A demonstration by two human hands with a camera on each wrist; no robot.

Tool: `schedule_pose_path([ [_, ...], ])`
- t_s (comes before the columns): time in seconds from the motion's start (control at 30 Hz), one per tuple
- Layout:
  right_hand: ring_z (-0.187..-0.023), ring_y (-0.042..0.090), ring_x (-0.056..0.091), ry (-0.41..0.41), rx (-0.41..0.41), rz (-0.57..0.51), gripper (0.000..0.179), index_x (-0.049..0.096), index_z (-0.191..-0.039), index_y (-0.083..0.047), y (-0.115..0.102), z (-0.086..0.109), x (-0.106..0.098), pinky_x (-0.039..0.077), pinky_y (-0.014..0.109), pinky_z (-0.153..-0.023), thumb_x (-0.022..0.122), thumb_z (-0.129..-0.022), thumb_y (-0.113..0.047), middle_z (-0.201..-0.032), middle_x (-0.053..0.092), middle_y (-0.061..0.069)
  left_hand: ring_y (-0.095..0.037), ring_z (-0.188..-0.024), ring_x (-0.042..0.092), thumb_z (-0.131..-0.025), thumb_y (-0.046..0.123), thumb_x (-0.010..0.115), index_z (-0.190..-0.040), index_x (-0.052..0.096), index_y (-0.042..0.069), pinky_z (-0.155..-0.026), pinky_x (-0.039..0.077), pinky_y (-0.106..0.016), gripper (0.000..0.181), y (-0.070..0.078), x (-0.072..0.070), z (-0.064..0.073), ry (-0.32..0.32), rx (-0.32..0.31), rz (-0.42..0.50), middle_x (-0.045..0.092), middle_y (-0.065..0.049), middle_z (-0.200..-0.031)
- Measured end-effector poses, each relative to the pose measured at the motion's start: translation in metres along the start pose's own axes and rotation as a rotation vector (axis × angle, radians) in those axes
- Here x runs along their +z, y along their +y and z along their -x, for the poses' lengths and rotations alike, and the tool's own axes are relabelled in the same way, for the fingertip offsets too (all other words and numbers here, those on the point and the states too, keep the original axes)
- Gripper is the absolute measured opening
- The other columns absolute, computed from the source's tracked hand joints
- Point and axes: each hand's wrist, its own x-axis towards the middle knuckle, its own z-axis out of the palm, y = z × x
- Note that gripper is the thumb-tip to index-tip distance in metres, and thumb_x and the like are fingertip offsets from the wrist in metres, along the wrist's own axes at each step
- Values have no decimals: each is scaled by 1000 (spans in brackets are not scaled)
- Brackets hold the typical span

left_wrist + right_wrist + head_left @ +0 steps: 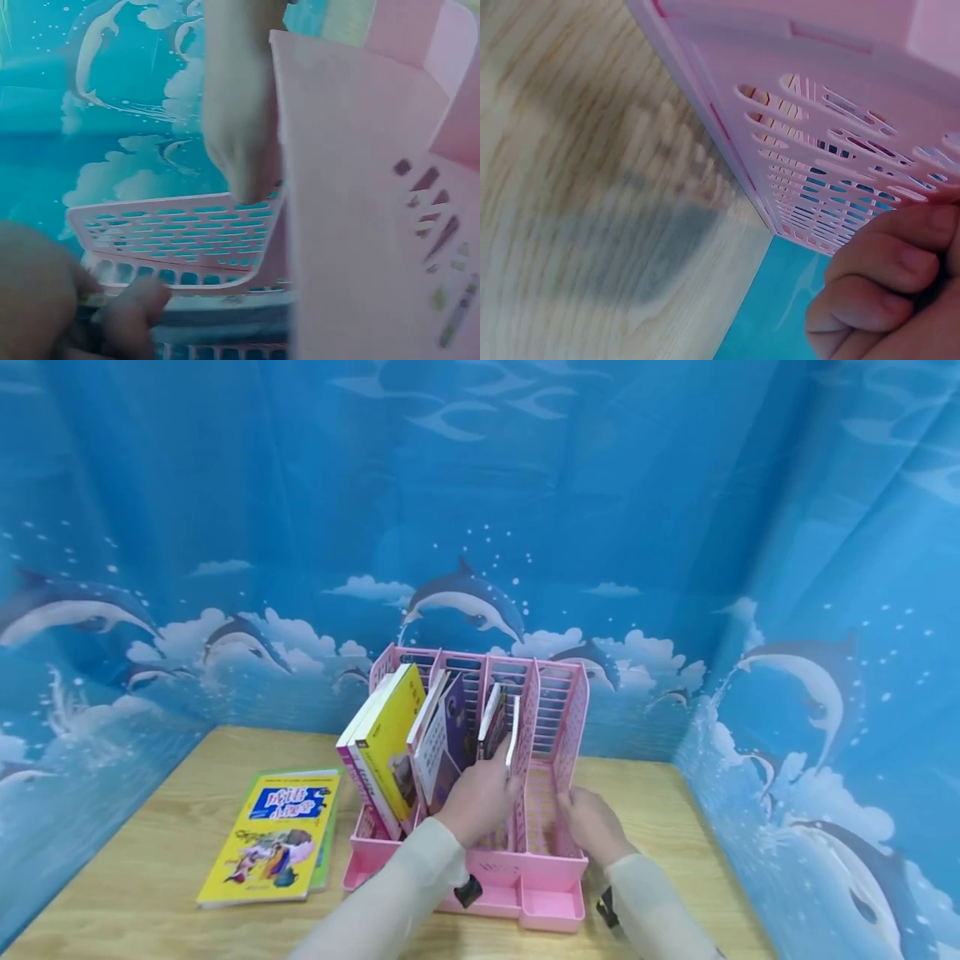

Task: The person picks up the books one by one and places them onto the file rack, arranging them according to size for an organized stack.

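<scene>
A pink desktop book rack (487, 864) stands on the table, its compartments partly filled with upright books. My left hand (480, 797) reaches into a middle compartment and holds a thin book (513, 735) whose white edge shows beside the fingers. A dark-covered book (491, 722) stands just left of it. In the left wrist view my left hand (112, 319) is at the lower left, its grip partly hidden. My right hand (596, 822) grips the rack's right side wall (572, 727), fingers curled on the outside in the right wrist view (877, 277).
A yellow book (273, 835) lies on a green one (324, 852) on the wooden table (165, 827), left of the rack. Yellow (393, 735) and purple (453, 727) books lean in the left compartments. A blue dolphin-print curtain (480, 510) encloses the table.
</scene>
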Motion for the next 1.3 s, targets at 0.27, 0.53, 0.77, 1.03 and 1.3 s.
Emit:
schedule_pose_path([
  [0.27,-72,18,63,10,-9,-5,45,69,-117,2,-2,-1,-2,58,46,-76,39,-111,-31,-85,69,6,-7,-37,39,-106,22,58,-161,31,8,-35,31,-25,64,-12,-2,-2,242,33,-154,44,6,-51],
  [0.53,-76,17,65,-10,8,-30,52,64,-129,4,-3,-1,-2,58,48,-78,36,-111,-36,-92,72,9,-6,-34,39,-106,28,59,-163,30,20,-34,34,-22,65,-18,-6,2,326,95,-137,43,9,-51],
  [0.77,-75,18,66,-19,24,-55,55,64,-129,4,-3,1,-2,59,47,-76,36,-112,-40,-91,72,9,-7,-38,42,-108,29,57,-164,28,25,-38,36,-22,64,-22,-11,4,227,98,-133,44,9,-53],
  [1.03,-79,20,67,-6,30,-37,52,68,-120,1,0,1,-1,57,53,-84,35,-112,-38,-93,72,10,-5,-52,54,-101,22,69,-164,25,30,-49,46,-21,77,-18,-15,9,70,50,-181,64,6,-74],
  [1.3,-75,18,65,-7,20,-38,53,67,-124,3,-2,1,2,58,48,-77,35,-112,-37,-90,72,9,-8,-68,59,-99,21,72,-108,60,19,-59,51,-23,15,-22,-12,13,254,178,-245,72,3,-91],
])
